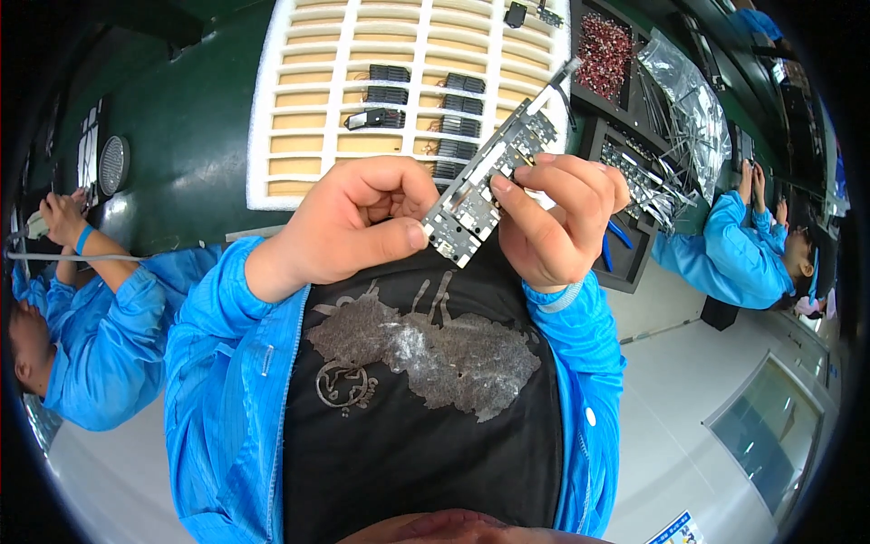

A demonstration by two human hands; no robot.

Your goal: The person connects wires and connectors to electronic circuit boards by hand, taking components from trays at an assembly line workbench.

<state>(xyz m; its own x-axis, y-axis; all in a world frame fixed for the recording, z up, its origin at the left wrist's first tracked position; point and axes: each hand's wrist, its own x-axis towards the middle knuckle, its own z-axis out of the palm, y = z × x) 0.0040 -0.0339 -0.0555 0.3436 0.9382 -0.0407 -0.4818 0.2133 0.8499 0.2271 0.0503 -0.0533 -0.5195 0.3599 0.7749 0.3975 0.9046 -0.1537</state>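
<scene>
A long, narrow black circuit board panel [471, 198] dotted with small parts is held slantwise before my chest, its far end pointing up to the right. My left hand [358, 213] pinches its near lower corner between thumb and curled fingers. Against the panel's right edge, around its middle, the thumb and forefinger of my right hand [566, 208] close on it. Whether the right fingers also hold some small part cannot be made out. Just beyond the panel lies a white foam tray [259, 150] with slots, some filled with black rectangular modules [464, 104].
Right of the tray stand a dark bin of small red parts [604, 54] and a dark tray with more circuit boards [634, 181]. Blue tool handles [619, 236] lie near my right wrist. Behind is a clear plastic bag [693, 100]. Co-workers in blue sit left [118, 335] and right [734, 254].
</scene>
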